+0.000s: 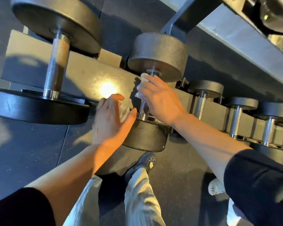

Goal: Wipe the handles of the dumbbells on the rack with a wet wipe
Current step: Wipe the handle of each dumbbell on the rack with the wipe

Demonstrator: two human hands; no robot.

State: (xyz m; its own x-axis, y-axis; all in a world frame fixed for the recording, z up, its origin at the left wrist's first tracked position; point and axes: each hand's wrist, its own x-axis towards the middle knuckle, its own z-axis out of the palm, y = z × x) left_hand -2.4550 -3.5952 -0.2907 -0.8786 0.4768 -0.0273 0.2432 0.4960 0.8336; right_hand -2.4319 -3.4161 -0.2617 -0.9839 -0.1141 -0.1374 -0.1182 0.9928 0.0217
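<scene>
The right hand (160, 101) is curled round the wet wipe (141, 86) on the handle (145, 106) of the middle dumbbell (153, 79), whose long axis runs across the rack (82, 74), front to back. The left hand (111, 119) holds a folded white piece against the near head. Open rack gap lies to its left; smaller dumbbells (203, 98) crowd the right.

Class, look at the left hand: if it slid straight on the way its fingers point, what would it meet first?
Probably nothing solid soon: the left hand points up past the middle dumbbell's handle, over the rack's flat shelf. Depth is unclear, so it may brush that shelf.
</scene>
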